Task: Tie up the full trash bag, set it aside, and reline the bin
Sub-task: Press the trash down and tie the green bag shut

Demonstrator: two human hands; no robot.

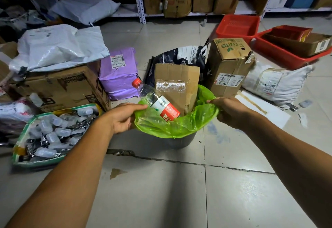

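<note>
A small dark grey bin [180, 140] stands on the tiled floor, lined with a translucent green trash bag [172, 127] folded over its rim. A clear plastic bottle [154, 100] with a red cap and red label and a flattened cardboard box [177, 85] stick up out of the bag. My left hand [123, 117] grips the bag's edge at the bin's left side. My right hand [229, 110] grips the bag's edge at the right side.
A green-rimmed tray [36, 163] of small plastic cases lies at the left. Cardboard boxes [59, 87], a purple parcel [118, 73], a "Fruits" box [230, 66], a white sack [274, 82] and red crates [239, 26] ring the bin. Shelving lines the back.
</note>
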